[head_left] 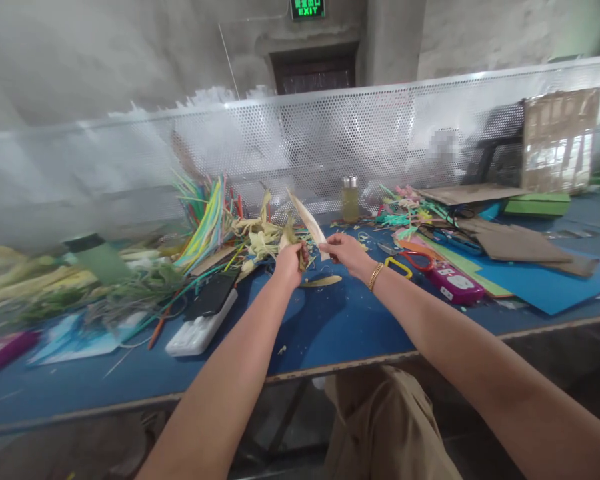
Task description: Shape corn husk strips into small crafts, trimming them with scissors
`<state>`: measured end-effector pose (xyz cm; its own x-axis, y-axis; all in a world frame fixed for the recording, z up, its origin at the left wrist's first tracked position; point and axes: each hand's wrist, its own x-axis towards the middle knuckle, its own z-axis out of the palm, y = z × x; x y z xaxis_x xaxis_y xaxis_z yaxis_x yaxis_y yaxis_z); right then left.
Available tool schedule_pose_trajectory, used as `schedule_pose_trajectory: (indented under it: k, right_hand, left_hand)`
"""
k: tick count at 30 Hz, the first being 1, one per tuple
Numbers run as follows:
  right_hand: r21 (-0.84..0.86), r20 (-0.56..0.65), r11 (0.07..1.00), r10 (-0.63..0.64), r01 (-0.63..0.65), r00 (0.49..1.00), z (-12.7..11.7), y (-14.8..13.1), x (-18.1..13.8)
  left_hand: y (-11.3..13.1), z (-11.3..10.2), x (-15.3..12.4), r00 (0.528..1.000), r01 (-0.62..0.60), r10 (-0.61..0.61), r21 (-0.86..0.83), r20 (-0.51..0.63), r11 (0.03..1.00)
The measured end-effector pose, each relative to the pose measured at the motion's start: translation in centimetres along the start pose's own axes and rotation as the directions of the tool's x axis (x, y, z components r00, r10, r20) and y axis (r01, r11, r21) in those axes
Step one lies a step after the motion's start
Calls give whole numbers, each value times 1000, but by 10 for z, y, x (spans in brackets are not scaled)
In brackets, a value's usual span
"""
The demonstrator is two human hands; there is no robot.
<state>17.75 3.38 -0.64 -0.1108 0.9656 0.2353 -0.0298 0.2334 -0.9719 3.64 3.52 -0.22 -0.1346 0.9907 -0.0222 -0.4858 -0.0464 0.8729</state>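
Pinched in my right hand point(347, 253) is a long pale dried corn husk strip point(306, 217), its pointed end tilted up and to the left. My left hand point(290, 265) is closed around a small bundle of yellow-green husk point(287, 235), partly hidden by the fingers. The two hands are close together above the blue tabletop point(325, 327). Below them a loose curved piece of husk point(323, 282) lies on the table. Just beyond my left hand is a heap of crumpled pale husks point(260, 241).
Left stand colourful pipe cleaners point(207, 220), a green bottle point(97, 257) and a white device point(200, 330) under a dark phone point(213, 293). To the right lie scissors point(417, 260), a purple box point(455, 283), coloured paper and cardboard point(520, 240). A glass bottle point(350, 200) stands near the perforated metal screen point(320, 133).
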Motion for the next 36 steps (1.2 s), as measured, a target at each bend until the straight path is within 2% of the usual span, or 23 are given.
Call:
schedule_pose_trajectory:
  k: [2,4,6,9,14,16,18,20,23,27,30,36]
  right_hand:
    - [26,14,1000,13,-14,1000,1,2,-1]
    - [49,46,998,33,-35,998,3,3,-3]
    - [40,78,998,51,-54,996,4,4,-4]
    - [-29,84,998,64,-61,994,6,5,-6]
    - [-40,35,998,-46,47,998,6,3,-3]
    - [-36,25,994,-104,104,994,5,2,-2]
    - [-51,84,991,-121,126,989,4,2,-2]
    - [-81,197,989,-107,125,975,6,2,-4]
    - [-95,325,991,-58,93,944,10,4,-7]
    - [-92,422,996,53,-15,905,14,4,-12]
    - [-97,486,993,104,-65,868,15,3,-15]
    - [-62,591,994,107,-86,799,15,6,-15]
  left_hand:
    - [0,0,1,997,-14,15,-2,74,1000]
    - [-2,-1,1,992,-87,84,26,96,996]
    - [-4,-1,1,987,-159,155,87,47,984]
    - [-6,-3,3,978,-199,206,151,-29,968]
    - [-10,-2,3,980,-199,197,219,30,955]
    - [-10,-1,1,970,-236,243,237,-2,942]
    - [-9,0,1,949,-281,306,242,-74,929]
    - [-6,0,0,927,-311,348,235,-137,921]
    - [-1,-1,1,916,-315,351,195,-195,929]
    - [6,-2,1,913,-335,352,114,-206,935]
    - [12,-5,4,890,-392,400,78,-219,916]
    - [22,-16,13,846,-467,467,66,-259,882]
